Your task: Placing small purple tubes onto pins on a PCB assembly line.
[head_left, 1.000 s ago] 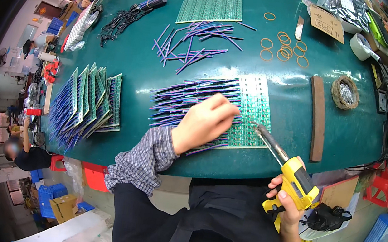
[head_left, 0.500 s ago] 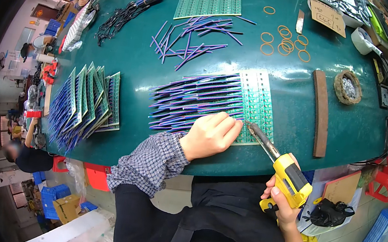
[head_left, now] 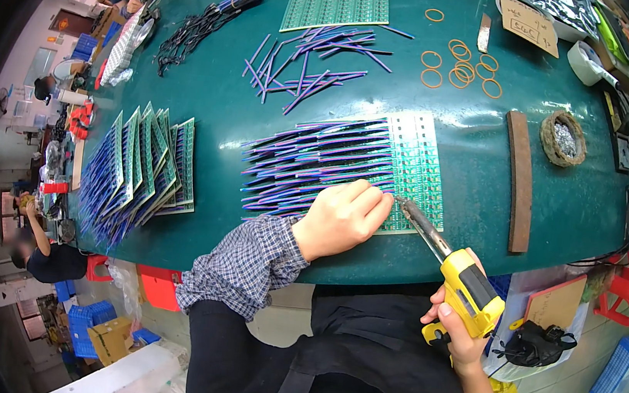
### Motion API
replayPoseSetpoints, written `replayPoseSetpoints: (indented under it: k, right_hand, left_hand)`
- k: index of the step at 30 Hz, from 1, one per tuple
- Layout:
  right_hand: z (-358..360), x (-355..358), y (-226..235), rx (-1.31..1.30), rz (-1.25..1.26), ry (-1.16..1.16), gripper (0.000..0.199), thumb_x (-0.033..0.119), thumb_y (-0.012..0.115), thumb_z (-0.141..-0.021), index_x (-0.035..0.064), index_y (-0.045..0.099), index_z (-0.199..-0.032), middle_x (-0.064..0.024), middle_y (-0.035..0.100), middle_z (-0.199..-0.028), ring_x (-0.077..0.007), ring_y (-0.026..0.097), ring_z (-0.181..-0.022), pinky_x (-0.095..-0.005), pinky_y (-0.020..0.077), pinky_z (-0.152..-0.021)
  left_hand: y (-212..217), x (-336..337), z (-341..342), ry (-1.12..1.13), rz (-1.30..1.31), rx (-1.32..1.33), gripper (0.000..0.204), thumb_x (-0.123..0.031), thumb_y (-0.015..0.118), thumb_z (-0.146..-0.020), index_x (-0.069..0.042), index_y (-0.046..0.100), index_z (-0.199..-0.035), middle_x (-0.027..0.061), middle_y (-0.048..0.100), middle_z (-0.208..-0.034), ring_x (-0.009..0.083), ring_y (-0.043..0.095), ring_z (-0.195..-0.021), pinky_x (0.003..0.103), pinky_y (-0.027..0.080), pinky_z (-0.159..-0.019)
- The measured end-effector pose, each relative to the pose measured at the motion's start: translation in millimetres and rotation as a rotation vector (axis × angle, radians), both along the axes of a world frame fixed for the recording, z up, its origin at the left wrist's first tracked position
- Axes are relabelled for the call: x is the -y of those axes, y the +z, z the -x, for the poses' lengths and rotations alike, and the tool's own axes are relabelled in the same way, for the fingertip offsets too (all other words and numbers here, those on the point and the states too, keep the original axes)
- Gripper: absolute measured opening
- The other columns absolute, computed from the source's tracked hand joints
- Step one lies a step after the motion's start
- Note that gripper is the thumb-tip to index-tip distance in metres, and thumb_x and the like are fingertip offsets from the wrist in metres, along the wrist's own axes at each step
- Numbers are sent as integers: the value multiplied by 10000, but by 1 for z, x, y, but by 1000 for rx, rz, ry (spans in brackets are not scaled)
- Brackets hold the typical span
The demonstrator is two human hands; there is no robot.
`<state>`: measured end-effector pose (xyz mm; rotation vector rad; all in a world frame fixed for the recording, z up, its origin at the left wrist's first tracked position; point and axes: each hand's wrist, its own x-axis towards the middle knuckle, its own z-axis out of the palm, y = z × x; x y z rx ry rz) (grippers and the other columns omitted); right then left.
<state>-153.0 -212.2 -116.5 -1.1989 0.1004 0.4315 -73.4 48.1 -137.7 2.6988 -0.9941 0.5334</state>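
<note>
A green circuit board panel point(head_left: 421, 162) lies on the table, with rows of thin blue-purple wires point(head_left: 319, 158) running left from its components. My left hand point(head_left: 344, 219) is closed in a pinch at the panel's lower part, at the end of one wire; the fingertips partly hide it. In my right hand point(head_left: 462, 330) is a yellow and black soldering gun point(head_left: 471, 288). Its dark metal tip meets the board just right of my left fingertips. Beyond the panel lie loose blue-purple wires point(head_left: 315, 57) in a scattered heap.
Wired panels point(head_left: 143, 165) stand stacked at the left, and a bare panel point(head_left: 338, 1) lies at the back. Orange rubber bands point(head_left: 460, 72), a brown wooden bar point(head_left: 517, 185) and a round tin of solder scraps point(head_left: 564, 139) are to the right. Co-workers sit at the left.
My hands and the soldering gun stay almost in place at the same spot. At the far left, a co-worker's raised arm has shifted.
</note>
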Motion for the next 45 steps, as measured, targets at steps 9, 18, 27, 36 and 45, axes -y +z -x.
replayPoseSetpoints:
  k: [9, 18, 27, 36, 45]
  right_hand:
    - [3, -2, 6, -15, 73, 1, 674, 15, 584, -849, -37, 288, -1453, -111, 592, -898, -141, 610, -715, -302, 576, -651]
    - [0, 0, 9, -11, 50, 46, 669, -41, 597, -842, -58, 311, -1447, -122, 631, -912, -137, 632, -772, -283, 578, -688]
    - [5, 1, 7, 13, 68, -10, 553, 6, 590, -851, -51, 390, -1363, -123, 601, -943, -169, 630, -798, -318, 588, -695]
    - [2, 4, 7, 6, 111, 92, 695, 6, 591, -847, -21, 279, -1466, -112, 596, -915, -145, 614, -742, -291, 577, -665]
    - [5, 0, 8, 0, 79, -15, 733, 18, 586, -840, -15, 232, -1481, -114, 584, -920, -152, 612, -756, -283, 570, -654]
  left_hand:
    - [-1, 0, 1, -11, -44, 60, 180, -82, 628, -698, -13, 625, -864, 14, 475, -705, 137, 525, -661, 255, 463, -544]
    - [-4, 1, 0, -29, -32, 107, 191, -81, 626, -681, 2, 622, -854, 15, 455, -694, 133, 517, -648, 248, 455, -531]
    - [-5, 1, 0, -29, -36, 117, 174, -83, 614, -667, -7, 607, -824, 15, 434, -675, 128, 500, -631, 246, 437, -509]
    - [0, 2, 5, -11, -97, 45, 265, -35, 655, -674, 20, 651, -934, 41, 572, -786, 152, 592, -690, 256, 510, -560]
    - [0, 2, 5, -16, -115, 124, 254, -36, 655, -669, 22, 648, -917, 30, 553, -774, 139, 583, -683, 245, 497, -553]
